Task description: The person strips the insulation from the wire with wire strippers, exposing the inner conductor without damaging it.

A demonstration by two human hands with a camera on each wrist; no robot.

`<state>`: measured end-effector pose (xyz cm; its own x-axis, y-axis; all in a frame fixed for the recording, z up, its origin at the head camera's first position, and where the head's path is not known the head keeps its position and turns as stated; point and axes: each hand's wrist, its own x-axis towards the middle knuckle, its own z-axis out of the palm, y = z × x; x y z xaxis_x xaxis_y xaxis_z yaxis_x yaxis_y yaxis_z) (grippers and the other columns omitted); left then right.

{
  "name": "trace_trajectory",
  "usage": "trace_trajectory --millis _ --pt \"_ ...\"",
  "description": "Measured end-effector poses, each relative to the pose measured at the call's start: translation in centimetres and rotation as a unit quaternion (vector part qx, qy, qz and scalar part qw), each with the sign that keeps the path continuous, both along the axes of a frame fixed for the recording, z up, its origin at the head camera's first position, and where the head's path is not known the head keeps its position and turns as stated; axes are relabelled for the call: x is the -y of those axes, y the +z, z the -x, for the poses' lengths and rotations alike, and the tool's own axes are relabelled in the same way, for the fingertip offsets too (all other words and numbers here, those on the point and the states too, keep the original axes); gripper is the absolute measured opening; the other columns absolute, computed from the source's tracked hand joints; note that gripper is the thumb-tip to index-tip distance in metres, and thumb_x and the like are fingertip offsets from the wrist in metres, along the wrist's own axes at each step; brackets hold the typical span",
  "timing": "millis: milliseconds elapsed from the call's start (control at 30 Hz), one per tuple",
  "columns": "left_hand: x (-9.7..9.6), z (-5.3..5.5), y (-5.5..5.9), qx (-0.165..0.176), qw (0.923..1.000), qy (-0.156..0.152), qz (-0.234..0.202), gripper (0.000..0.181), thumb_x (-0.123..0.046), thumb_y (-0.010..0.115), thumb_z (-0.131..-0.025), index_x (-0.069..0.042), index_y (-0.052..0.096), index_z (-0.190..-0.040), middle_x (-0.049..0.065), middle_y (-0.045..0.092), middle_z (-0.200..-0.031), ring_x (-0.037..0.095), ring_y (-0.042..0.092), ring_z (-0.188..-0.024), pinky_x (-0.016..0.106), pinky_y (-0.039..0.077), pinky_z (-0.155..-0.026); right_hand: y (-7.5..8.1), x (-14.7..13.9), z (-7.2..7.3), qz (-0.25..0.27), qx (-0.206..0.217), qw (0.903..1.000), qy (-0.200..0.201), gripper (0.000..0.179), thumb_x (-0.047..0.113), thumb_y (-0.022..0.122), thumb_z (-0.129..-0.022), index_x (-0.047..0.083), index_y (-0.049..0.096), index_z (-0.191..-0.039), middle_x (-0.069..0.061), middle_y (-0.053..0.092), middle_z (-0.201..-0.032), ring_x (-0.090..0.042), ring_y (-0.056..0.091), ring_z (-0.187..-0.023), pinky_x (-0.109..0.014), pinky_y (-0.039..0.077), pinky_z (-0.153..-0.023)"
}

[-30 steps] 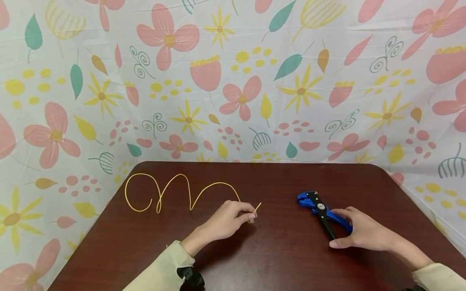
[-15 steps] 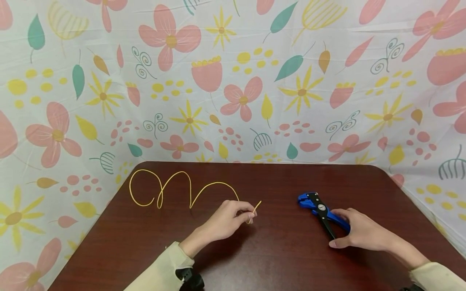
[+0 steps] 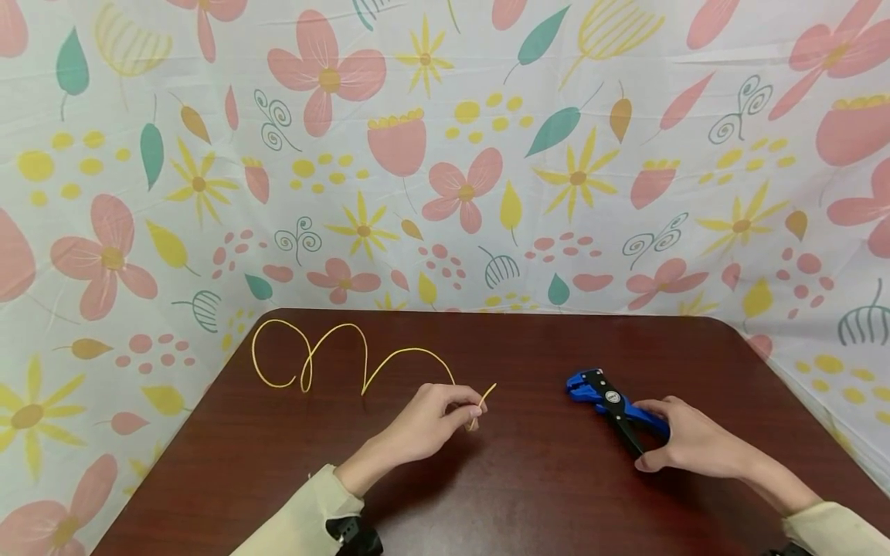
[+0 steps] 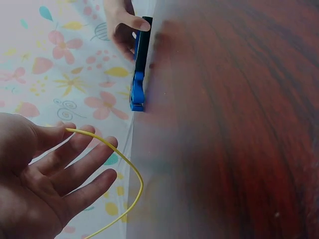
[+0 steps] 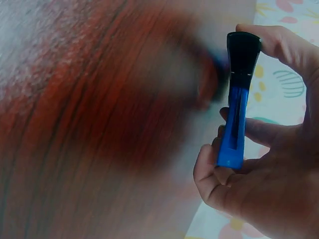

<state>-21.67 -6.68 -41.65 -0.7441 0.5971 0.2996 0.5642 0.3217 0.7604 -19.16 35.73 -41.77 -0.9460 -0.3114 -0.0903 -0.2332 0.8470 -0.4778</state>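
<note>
My left hand [image 3: 434, 421] pinches a thin yellow wire [image 3: 410, 350] between thumb and forefinger, close to one end. A short tip pokes up past the fingertips, and the rest runs left over the table in loose loops. In the left wrist view the wire [image 4: 141, 184] bows down from the pinch while the other fingers stay spread. Over on the right, my right hand [image 3: 702, 440] grips blue-and-black wire strippers [image 3: 613, 398] by the handles, the head pointing far left. The right wrist view has the handle ends [image 5: 237, 124] between thumb and curled fingers.
Both hands are over a dark reddish-brown table [image 3: 528, 494] with rounded far corners. A floral cloth [image 3: 445, 154] hangs behind it and along the sides. The two hands stand apart, with tabletop between them.
The wire's far-left loops have shifted slightly up and to the right. My left hand has drifted a little left, still pinching the wire. The wire strippers stay nearly in place.
</note>
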Motion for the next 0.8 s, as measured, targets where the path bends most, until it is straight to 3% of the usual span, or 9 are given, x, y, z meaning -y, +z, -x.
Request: trace_trajectory --millis 333,633,800 --pt "0.4 -0.6 0.9 0.011 0.9999 0.010 -0.009 0.011 -0.009 0.065 -0.105 -0.011 0.076 -0.104 0.008 0.074 -0.079 0.028 0.072 -0.077 0.027 0.051 -0.075 0.2 0.8 0.1 0.026 0.014 0.9996 -0.001 0.089 0.033 0.093 -0.071 -0.007 0.055 -0.142 -0.022 0.056 -0.126 -0.031 0.056 -0.104 -0.044 0.051 -0.079" --pt "0.5 -0.7 0.9 0.007 0.9998 0.007 -0.017 0.010 -0.011 0.065 -0.106 -0.012 0.076 -0.105 0.004 0.075 -0.079 0.025 0.072 -0.076 0.026 0.050 -0.070 -0.1 1.9 0.1 0.031 0.012 0.9994 0.004 0.085 0.033 0.093 -0.069 -0.008 0.057 -0.135 -0.014 0.059 -0.116 -0.026 0.056 -0.097 -0.041 0.051 -0.077" --pt "0.7 -1.0 1.3 0.010 0.9992 0.021 -0.033 0.011 -0.011 0.065 -0.106 -0.015 0.075 -0.104 0.001 0.076 -0.079 0.017 0.073 -0.079 0.027 0.051 -0.075 -0.2 2.5 0.3 0.028 0.013 0.9994 -0.014 0.083 0.039 0.093 -0.075 -0.008 0.057 -0.133 -0.011 0.063 -0.115 -0.026 0.059 -0.097 -0.042 0.053 -0.077"
